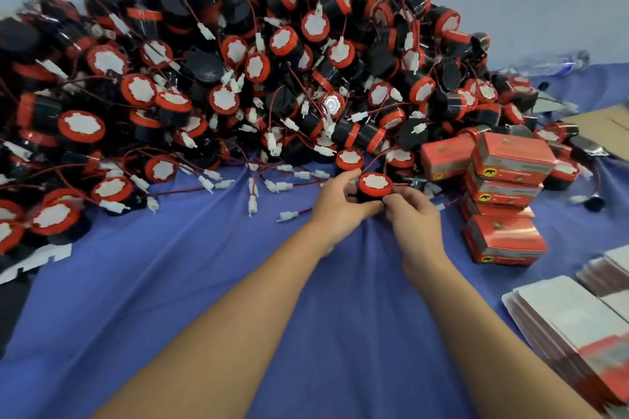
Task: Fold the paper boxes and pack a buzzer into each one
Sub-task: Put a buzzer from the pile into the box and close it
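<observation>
Buzzer pile [238, 71] behind hands [374, 211]; folded boxes [503, 194] right.

Head-worn view, forward and down

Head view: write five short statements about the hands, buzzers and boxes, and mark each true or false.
1. The left hand and right hand both grip one buzzer. True.
2. The folded red boxes are stacked left of the hands. False: they stand to the right of the hands.
3. The flat box blanks lie at the lower right of the view. True.
4. The cloth under the hands is green. False: it is blue.
5. The pile of buzzers lies beyond the hands. True.
</observation>
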The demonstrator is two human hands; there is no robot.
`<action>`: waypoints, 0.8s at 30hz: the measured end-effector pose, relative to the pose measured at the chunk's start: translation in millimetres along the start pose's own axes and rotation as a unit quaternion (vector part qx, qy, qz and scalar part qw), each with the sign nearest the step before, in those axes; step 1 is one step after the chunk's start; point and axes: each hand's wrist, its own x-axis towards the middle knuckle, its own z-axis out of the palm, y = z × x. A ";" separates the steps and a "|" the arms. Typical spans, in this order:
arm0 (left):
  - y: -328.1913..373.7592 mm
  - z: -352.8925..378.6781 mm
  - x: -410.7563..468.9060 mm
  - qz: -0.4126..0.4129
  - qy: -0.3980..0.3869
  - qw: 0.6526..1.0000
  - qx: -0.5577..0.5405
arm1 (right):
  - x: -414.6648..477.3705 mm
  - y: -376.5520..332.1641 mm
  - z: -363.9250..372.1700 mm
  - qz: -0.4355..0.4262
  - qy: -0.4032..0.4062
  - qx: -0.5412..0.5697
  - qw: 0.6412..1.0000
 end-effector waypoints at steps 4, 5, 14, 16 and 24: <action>8.0 -21.4 -36.2 0.033 0.026 0.997 0.071 | -42.0 -9.6 -12.8 0.028 -0.070 0.053 0.996; 10.2 -26.2 -46.9 0.043 0.022 0.996 0.074 | -51.5 -13.1 -15.3 0.038 -0.090 0.065 0.993; 28.4 -60.1 -128.7 0.144 0.048 0.974 0.170 | -120.1 -39.8 -25.6 0.106 -0.144 0.134 0.975; 32.2 -67.2 -141.6 0.151 0.047 0.964 0.215 | -128.6 -42.7 -25.7 0.113 -0.139 0.138 0.974; 19.8 -81.6 -169.1 0.088 0.031 0.954 0.284 | -130.7 -25.2 -17.4 0.132 -0.092 0.089 0.983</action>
